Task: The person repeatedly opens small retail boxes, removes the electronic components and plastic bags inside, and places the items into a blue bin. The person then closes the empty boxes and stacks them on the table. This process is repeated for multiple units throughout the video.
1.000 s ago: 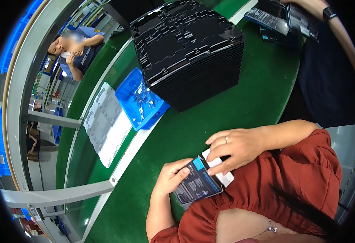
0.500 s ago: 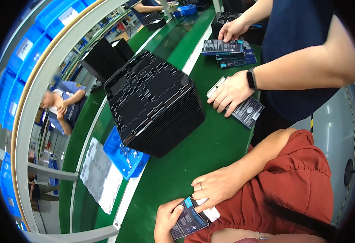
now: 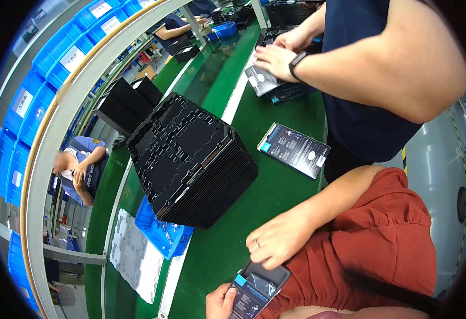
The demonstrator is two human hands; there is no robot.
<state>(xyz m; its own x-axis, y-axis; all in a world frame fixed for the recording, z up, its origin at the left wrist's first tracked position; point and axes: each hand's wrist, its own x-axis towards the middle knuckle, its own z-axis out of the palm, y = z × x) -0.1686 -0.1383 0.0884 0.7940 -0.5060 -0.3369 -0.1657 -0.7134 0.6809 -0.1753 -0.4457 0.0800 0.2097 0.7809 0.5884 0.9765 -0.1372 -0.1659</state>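
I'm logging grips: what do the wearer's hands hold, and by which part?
Left hand holds the box by its left side; right hand is at the black tray, grip unclear.

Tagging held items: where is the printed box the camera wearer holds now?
In the head view, the printed box is at the bottom, just right of centre, held in the left hand, just below the right hand.

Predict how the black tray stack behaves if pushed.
The black tray stack is probably heavy, given its many layers. Its upper layers might slide, since no strap shows. It seems unlikely to roll, with its broad, flat-sided shape.
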